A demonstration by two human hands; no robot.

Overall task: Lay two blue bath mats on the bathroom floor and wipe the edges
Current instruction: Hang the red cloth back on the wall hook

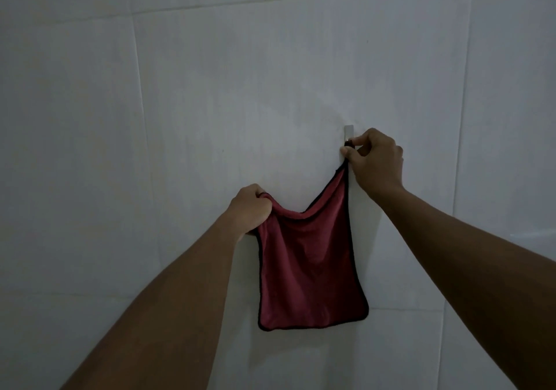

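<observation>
A dark red cloth [307, 269] with a black hem hangs flat against a white tiled wall. My right hand [376, 164] pinches the cloth's upper right corner at a small metal wall hook [348, 132]. My left hand [251, 209] is closed around the cloth's upper left corner, lower down and to the left. The top edge of the cloth sags between the two hands. No blue bath mats are in view.
The white tiled wall [210, 88] with thin grout lines fills the whole view. The light is dim. The floor is out of sight.
</observation>
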